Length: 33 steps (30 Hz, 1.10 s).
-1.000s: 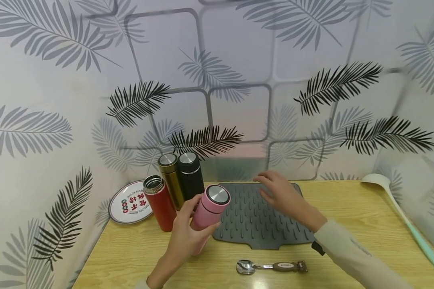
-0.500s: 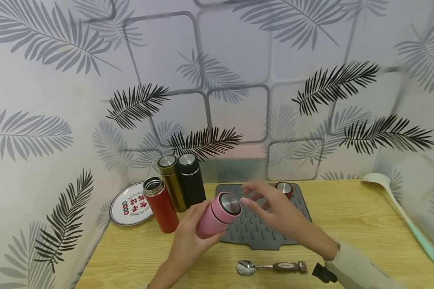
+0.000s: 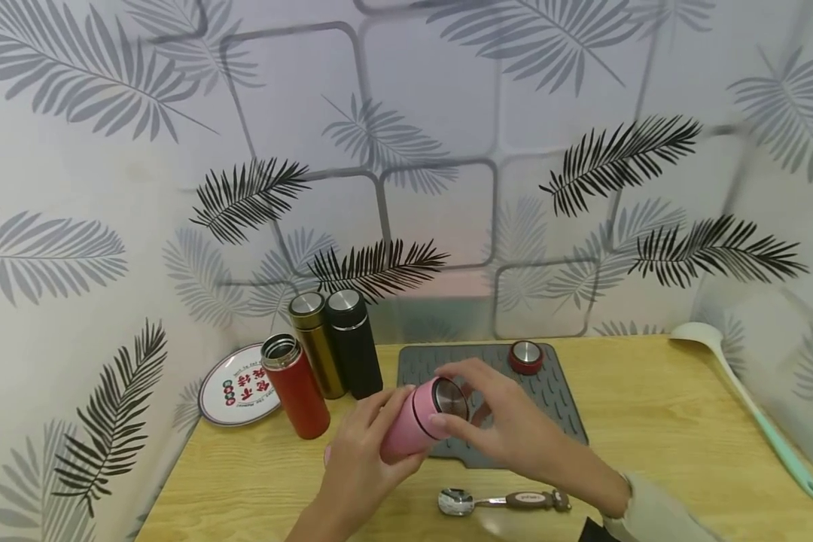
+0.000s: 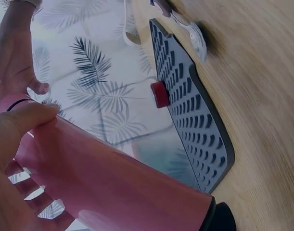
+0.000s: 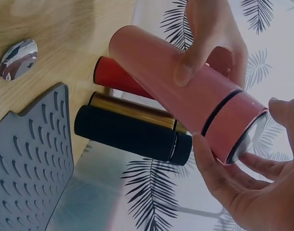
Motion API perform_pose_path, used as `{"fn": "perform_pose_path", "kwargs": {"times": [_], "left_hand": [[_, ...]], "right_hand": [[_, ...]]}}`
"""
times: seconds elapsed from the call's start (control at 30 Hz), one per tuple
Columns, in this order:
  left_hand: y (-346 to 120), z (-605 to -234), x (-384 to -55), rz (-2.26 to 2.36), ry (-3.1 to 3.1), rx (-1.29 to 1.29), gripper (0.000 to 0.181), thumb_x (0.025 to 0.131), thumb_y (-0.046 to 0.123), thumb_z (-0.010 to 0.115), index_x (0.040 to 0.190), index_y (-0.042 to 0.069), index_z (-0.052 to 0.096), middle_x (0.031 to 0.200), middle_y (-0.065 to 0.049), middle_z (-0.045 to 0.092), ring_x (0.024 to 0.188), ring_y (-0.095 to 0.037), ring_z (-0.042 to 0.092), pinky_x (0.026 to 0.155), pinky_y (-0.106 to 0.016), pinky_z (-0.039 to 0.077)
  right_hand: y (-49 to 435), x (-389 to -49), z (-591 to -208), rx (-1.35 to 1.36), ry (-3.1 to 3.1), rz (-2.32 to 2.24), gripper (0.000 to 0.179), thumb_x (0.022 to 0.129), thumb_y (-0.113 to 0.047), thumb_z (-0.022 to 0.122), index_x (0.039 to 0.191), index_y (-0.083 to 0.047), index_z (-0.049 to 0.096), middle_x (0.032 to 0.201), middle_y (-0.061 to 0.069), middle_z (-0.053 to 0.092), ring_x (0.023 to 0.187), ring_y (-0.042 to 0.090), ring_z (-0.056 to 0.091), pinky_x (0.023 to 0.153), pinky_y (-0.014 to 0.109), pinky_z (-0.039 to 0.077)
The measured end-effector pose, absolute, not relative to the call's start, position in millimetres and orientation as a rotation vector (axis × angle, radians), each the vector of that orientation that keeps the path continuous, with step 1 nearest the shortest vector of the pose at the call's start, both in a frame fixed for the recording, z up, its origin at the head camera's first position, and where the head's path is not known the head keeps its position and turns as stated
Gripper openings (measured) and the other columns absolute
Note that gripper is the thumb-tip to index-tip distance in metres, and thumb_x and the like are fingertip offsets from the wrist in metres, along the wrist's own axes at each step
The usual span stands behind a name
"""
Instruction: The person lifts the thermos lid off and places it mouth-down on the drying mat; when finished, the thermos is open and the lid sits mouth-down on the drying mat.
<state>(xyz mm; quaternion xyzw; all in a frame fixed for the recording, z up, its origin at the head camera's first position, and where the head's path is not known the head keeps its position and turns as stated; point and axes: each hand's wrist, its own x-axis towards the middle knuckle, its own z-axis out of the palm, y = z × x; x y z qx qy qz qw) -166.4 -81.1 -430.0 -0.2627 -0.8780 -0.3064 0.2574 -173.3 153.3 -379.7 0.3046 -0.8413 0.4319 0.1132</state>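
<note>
A pink thermos [image 3: 401, 435] is held tilted above the table, its lid end toward the right. My left hand [image 3: 360, 461] grips its body, thumb and fingers on opposite sides. At its upper end, the thumb and fingers of my right hand [image 3: 515, 423] are around the pink lid [image 5: 238, 126], which has a steel top. The lid sits on the thermos above a dark ring. Left of my hands, a red thermos [image 3: 299, 399] stands upright with its mouth uncovered. Its red lid [image 3: 525, 361] rests on the grey ridged mat [image 3: 558, 403].
Behind the red thermos stand a gold thermos [image 3: 328, 360] and a black thermos [image 3: 357, 357]. A white plate [image 3: 211, 403] leans at the left wall. A spoon [image 3: 456, 502] lies in front of the mat, and a ladle [image 3: 737, 376] with a mint handle lies far right.
The pink thermos has gone from nearly upright to tilted rightward in my left hand. My right hand has come left from over the mat onto its lid, uncovering the red lid.
</note>
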Motion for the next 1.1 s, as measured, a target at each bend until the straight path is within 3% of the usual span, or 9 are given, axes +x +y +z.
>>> {"fn": "perform_pose_path", "kwargs": {"times": [0.23,0.5,0.6,0.73,0.93,1.1], "left_hand": [[-81.6,-427.7,-158.1,-0.9,-2.45,-0.691,0.077,0.073,0.029,0.098,0.142,0.021,0.063,0.134,-0.003,0.066,0.12,-0.024,0.065,0.095,-0.045,0.061],[-85.5,-429.9,-157.9,-0.954,-2.525,-0.664,0.076,0.075,0.027,0.097,0.143,0.023,0.062,0.136,-0.001,0.064,0.122,-0.022,0.062,0.097,-0.044,0.06],[-86.9,-431.1,-158.8,-0.974,-2.529,-0.679,0.076,0.076,0.027,0.096,0.144,0.022,0.063,0.137,-0.001,0.064,0.123,-0.022,0.062,0.097,-0.043,0.06],[-89.3,-432.7,-158.0,-0.981,-2.556,-0.689,0.078,0.077,0.028,0.095,0.147,0.023,0.06,0.138,-0.001,0.064,0.124,-0.022,0.062,0.096,-0.043,0.06],[-90.1,-431.0,-157.3,-0.972,-2.549,-0.697,0.078,0.077,0.029,0.096,0.146,0.024,0.06,0.137,-0.001,0.064,0.122,-0.021,0.062,0.096,-0.043,0.06],[-89.9,-428.1,-156.6,-0.989,-2.565,-0.689,0.077,0.077,0.029,0.095,0.145,0.023,0.061,0.138,-0.002,0.064,0.124,-0.023,0.062,0.096,-0.042,0.06]], "right_hand": [[151.6,-167.0,-380.6,0.953,-2.464,1.284,0.05,0.096,-0.033,0.078,0.142,-0.024,0.058,0.135,-0.005,0.061,0.105,0.008,0.064,0.078,0.026,0.061],[161.9,-166.1,-372.7,1.231,-2.529,1.252,0.052,0.101,-0.029,0.072,0.149,-0.025,0.053,0.153,-0.005,0.052,0.141,0.019,0.052,0.107,0.04,0.054],[166.4,-167.7,-370.5,1.328,-2.552,1.22,0.053,0.103,-0.026,0.069,0.152,-0.027,0.049,0.157,-0.006,0.05,0.147,0.02,0.046,0.113,0.044,0.049],[168.0,-169.9,-369.9,1.411,-2.544,1.2,0.053,0.104,-0.023,0.068,0.153,-0.027,0.048,0.157,-0.005,0.049,0.146,0.021,0.046,0.112,0.045,0.05],[162.5,-167.4,-370.9,1.263,-2.592,1.182,0.064,0.099,-0.038,0.074,0.155,-0.033,0.043,0.159,-0.008,0.042,0.146,0.018,0.045,0.11,0.048,0.051],[159.3,-169.0,-374.9,1.103,-2.524,1.185,0.062,0.1,-0.035,0.073,0.154,-0.029,0.043,0.155,-0.004,0.046,0.129,0.015,0.058,0.1,0.042,0.057]]}}
